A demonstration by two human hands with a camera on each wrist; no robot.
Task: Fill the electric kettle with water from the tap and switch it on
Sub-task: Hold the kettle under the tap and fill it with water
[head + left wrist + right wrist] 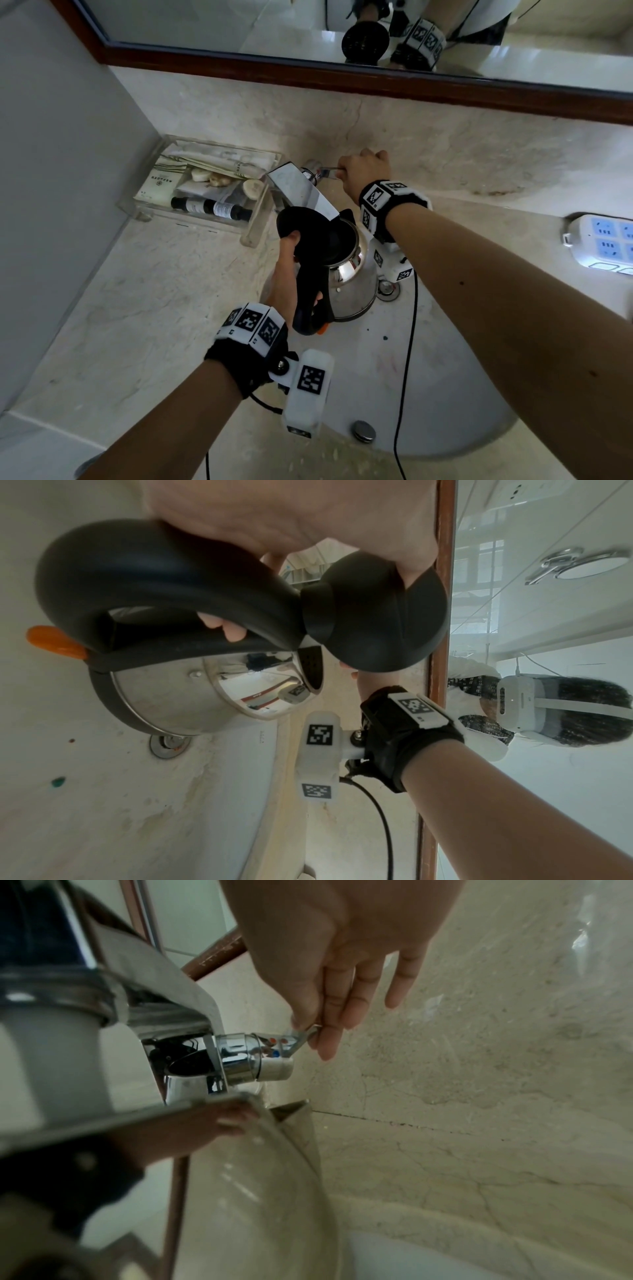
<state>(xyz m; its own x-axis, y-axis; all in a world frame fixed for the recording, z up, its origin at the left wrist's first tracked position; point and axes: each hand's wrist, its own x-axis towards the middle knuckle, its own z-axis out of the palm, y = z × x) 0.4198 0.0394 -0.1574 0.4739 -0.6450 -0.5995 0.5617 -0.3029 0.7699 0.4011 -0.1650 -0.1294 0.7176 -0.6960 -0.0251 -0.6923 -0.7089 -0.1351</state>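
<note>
The steel electric kettle [349,284] hangs over the white sink basin [445,377], its mouth under the chrome tap [301,192] spout. My left hand [291,270] grips the black handle [154,588], and the thumb holds the black lid [377,620] tipped open. The orange switch [55,642] sticks out at the handle's base. My right hand [329,961] reaches past the kettle, thumb and forefinger pinching the small tap lever [301,1037]; the other fingers stay straight. I cannot tell whether water runs.
A clear tray [205,192] of toiletries stands left of the tap against the wall. A white power strip [603,243] lies on the counter at the right. A black cable [407,377] hangs across the basin. The drain [388,290] sits under the kettle.
</note>
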